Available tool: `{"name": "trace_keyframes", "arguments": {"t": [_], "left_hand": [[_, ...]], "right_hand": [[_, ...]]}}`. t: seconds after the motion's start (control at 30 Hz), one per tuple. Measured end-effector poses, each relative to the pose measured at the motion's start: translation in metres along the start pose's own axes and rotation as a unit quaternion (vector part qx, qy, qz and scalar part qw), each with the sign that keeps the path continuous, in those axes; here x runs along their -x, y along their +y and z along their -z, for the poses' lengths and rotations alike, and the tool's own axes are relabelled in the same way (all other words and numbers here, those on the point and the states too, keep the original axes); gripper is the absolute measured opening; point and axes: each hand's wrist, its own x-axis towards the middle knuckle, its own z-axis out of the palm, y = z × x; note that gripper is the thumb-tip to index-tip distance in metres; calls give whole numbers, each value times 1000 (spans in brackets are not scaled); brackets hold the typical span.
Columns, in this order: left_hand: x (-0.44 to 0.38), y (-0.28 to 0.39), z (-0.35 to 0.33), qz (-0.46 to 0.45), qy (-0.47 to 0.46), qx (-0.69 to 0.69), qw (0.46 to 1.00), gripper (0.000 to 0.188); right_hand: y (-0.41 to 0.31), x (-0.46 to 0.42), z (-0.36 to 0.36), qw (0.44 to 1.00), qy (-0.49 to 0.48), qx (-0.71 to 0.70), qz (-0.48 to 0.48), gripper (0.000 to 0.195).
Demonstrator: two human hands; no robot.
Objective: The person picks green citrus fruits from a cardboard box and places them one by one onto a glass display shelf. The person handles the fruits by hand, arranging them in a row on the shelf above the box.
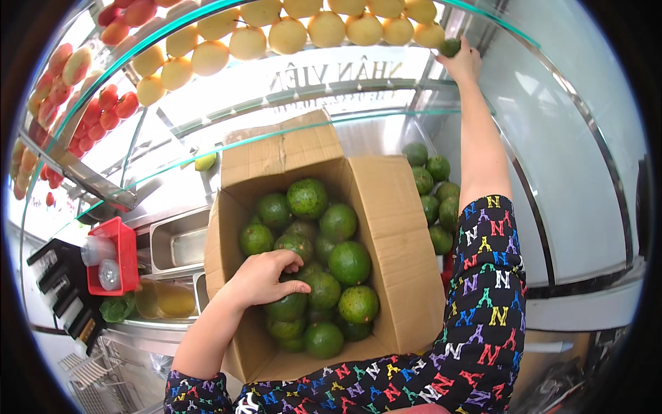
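Observation:
A cardboard box [393, 248] with its flaps folded out stands before me, holding many round green avocados [349, 263]. My left hand [269, 279] rests over the avocados at the box's left side, fingers curled and thumb apart, touching the fruit without a visible grip. At the upper right, my right arm reaches out to the glass shelf [289, 129]'s upper tier. There my right hand [463, 63] grips a small-looking green avocado [450, 47] beside the end of a row of pale yellow round fruits [327, 28]. Part of that avocado is hidden by the fingers.
More avocados [438, 168] are piled right of the box. Red fruits [98, 121] fill the left shelf. A red plastic basket [129, 253] with clear cups, a steel pan [181, 240] and a black cup rack [64, 295] stand at left. The glass pane bears writing.

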Motion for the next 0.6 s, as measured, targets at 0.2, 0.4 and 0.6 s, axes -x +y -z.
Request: {"name": "trace_keyframes", "arguments": {"t": [0.2,0.4,0.6], "left_hand": [[7,2,-1,13,17,-16,1000,49],[-1,-1,0,-13,30,-30,999,46],[3,-2,-1,-49,82,8,995,45]], "right_hand": [[-12,13,-1,998,52,9,44,82],[-25,60,41,673,-113,-728,-60,54],[-97,196,105,512,-364,-776,-50,67]]}}
